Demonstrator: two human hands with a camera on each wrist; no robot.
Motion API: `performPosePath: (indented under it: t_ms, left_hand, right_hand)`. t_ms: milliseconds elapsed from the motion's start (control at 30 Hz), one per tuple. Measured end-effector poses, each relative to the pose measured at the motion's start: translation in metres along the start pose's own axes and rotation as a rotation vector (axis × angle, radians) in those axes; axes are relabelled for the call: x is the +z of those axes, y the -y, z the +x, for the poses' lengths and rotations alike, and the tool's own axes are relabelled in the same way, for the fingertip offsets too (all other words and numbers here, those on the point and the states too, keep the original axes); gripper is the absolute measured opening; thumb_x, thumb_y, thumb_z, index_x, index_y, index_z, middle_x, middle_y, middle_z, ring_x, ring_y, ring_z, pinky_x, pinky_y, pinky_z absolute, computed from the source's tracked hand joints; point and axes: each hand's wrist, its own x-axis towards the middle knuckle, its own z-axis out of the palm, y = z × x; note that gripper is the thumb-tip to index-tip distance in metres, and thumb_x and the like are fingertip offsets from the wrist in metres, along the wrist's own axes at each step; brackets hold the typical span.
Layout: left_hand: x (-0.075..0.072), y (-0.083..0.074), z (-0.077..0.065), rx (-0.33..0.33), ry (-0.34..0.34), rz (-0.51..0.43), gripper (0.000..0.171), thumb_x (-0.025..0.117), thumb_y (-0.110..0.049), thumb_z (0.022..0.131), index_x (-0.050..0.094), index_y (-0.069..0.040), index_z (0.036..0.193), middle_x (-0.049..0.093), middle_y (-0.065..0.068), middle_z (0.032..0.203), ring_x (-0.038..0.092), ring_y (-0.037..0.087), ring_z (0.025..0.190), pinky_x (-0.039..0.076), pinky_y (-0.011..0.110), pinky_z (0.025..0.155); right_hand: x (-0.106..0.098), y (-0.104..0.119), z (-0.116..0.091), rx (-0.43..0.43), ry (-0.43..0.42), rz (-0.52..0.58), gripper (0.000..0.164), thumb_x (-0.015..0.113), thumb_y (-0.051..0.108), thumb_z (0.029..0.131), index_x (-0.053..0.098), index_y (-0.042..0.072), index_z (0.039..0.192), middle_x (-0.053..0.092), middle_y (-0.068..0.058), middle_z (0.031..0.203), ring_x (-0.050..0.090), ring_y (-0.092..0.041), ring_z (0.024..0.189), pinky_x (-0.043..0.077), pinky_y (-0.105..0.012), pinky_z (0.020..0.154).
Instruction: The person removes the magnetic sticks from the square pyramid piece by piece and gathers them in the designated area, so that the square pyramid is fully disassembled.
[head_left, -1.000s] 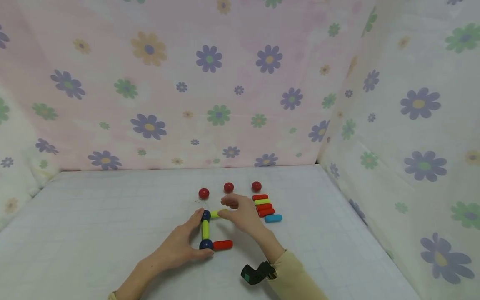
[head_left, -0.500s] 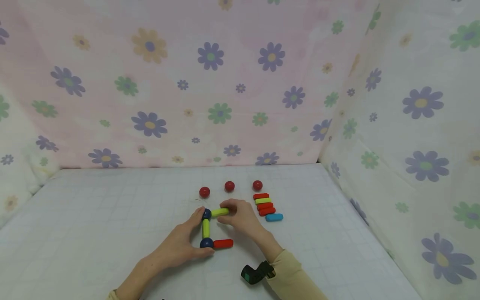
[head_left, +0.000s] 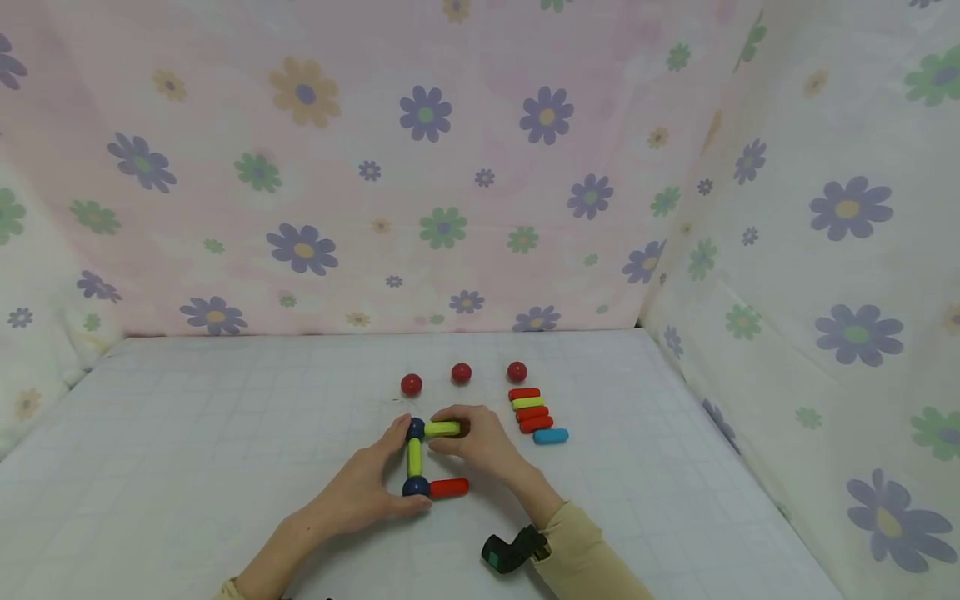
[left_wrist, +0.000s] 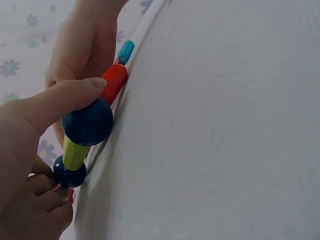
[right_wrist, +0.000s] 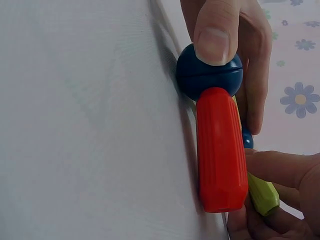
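Observation:
My left hand (head_left: 358, 490) spans two dark blue balls, its thumb on the near ball (left_wrist: 89, 122) and its fingers at the far ball (head_left: 416, 427). A yellow-green rod (head_left: 415, 457) joins the balls. From the near one a red rod (right_wrist: 220, 150) sticks out to the right. A second yellow-green rod (head_left: 441, 428) runs right from the far ball, and my right hand (head_left: 483, 442) pinches it between thumb and fingers. Its free end (right_wrist: 265, 197) shows past the right thumb in the right wrist view.
Three red balls (head_left: 461, 373) lie in a loose row behind the hands. To the right, several red and yellow-green rods (head_left: 531, 412) and a blue rod (head_left: 551, 436) lie stacked side by side on the white tablecloth (head_left: 187, 433). Flowered cloth (head_left: 465, 233) hangs behind.
My right hand's raised fingers have come down around the far yellow-green rod. That rod's slight slant has levelled out. My left hand has kept its hold on the blue balls.

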Motion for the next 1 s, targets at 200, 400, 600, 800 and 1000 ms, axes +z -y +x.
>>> performPosePath:
  t_ms: [200, 400, 600, 800, 1000]
  left_hand:
    - [-0.0004, -0.0012, -0.0002, -0.004, -0.002, 0.011, 0.116, 0.086, -0.052, 0.072, 0.021, -0.015, 0.160, 0.025, 0.006, 0.165, 0.025, 0.031, 0.152, 0.031, 0.057, 0.117]
    - [-0.0007, -0.0016, -0.0003, -0.003, -0.002, 0.009, 0.115, 0.086, -0.052, 0.072, 0.022, -0.014, 0.160, 0.025, 0.007, 0.165, 0.026, 0.031, 0.151, 0.031, 0.057, 0.117]
    - [-0.0003, -0.0024, 0.0002, 0.007, -0.007, 0.009, 0.115, 0.087, -0.050, 0.072, 0.023, -0.013, 0.160, 0.024, 0.004, 0.166, 0.026, 0.030, 0.152, 0.031, 0.057, 0.117]
    - [-0.0008, -0.0030, 0.0001, 0.009, -0.001, 0.018, 0.114, 0.086, -0.051, 0.072, 0.024, -0.014, 0.160, 0.025, 0.003, 0.166, 0.027, 0.030, 0.151, 0.032, 0.057, 0.117]
    - [-0.0011, -0.0025, -0.0001, 0.001, 0.005, 0.023, 0.114, 0.086, -0.052, 0.072, 0.023, -0.015, 0.160, 0.026, 0.004, 0.165, 0.028, 0.030, 0.151, 0.032, 0.058, 0.117]
  right_hand:
    - [0.0022, 0.0002, -0.0011, -0.002, 0.000, 0.031, 0.030, 0.074, 0.022, 0.091, 0.071, 0.014, 0.120, 0.071, 0.002, 0.109, 0.061, -0.014, 0.092, 0.054, -0.021, 0.082]
    - [0.0042, 0.0010, -0.0009, -0.008, -0.009, 0.057, 0.027, 0.074, 0.025, 0.091, 0.072, 0.016, 0.117, 0.072, 0.004, 0.107, 0.061, -0.014, 0.091, 0.054, -0.022, 0.080]
    - [0.0059, -0.0002, -0.0001, -0.020, -0.024, 0.051, 0.026, 0.074, 0.024, 0.091, 0.074, 0.015, 0.116, 0.073, 0.003, 0.108, 0.062, -0.013, 0.091, 0.053, -0.021, 0.081]
    - [0.0059, -0.0008, 0.0000, -0.018, -0.024, 0.043, 0.025, 0.074, 0.023, 0.092, 0.074, 0.018, 0.116, 0.073, 0.004, 0.109, 0.062, -0.012, 0.092, 0.053, -0.020, 0.081]
    - [0.0058, -0.0024, 0.0005, -0.020, -0.022, 0.042, 0.026, 0.074, 0.021, 0.092, 0.074, 0.017, 0.117, 0.073, 0.002, 0.111, 0.062, -0.014, 0.095, 0.052, -0.020, 0.082]
